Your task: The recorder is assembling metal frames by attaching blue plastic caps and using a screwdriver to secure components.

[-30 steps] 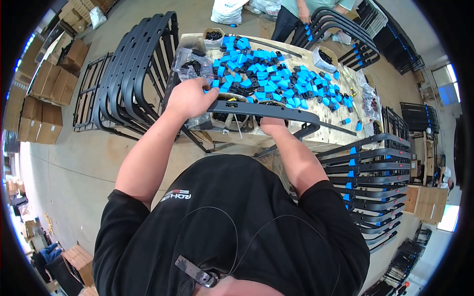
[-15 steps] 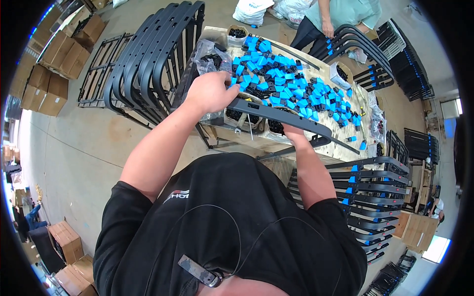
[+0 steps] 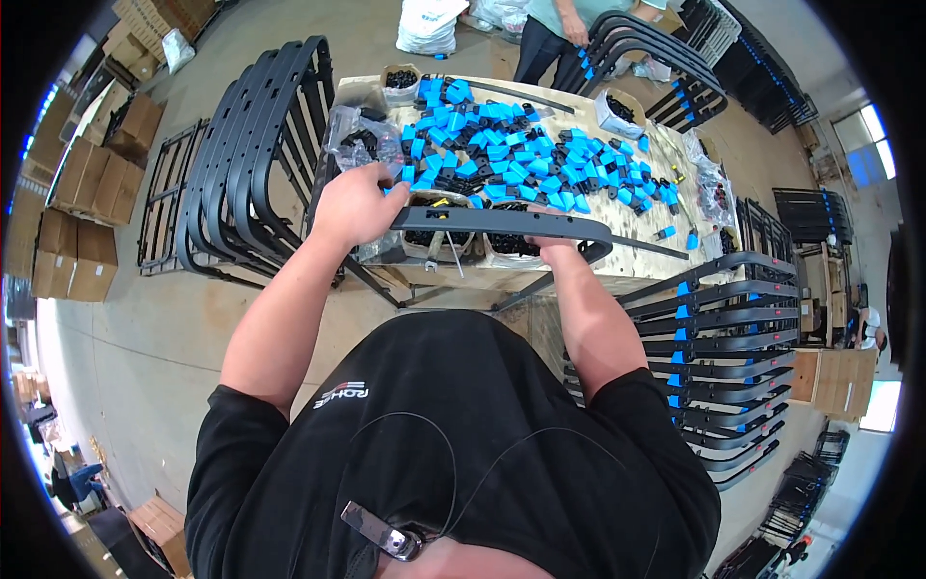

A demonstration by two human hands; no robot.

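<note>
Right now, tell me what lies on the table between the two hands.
In the head view, the black frame bar spans from the left hand to the right hand; beneath it sit open boxes of small black parts.

Curved bar (image 3: 502, 224) in left hand (image 3: 355, 205) and right hand (image 3: 552, 248): matte black. Clips (image 3: 526, 159) heaped on table (image 3: 637, 262): bright blue, some black. Table: pale wood. Stacked frames (image 3: 246, 154): black. Rack of bars (image 3: 733, 338): black with blue clips. Floor (image 3: 145, 328): grey-tan. Cartons (image 3: 82, 222): brown. Shirt (image 3: 453, 454): black.
</note>
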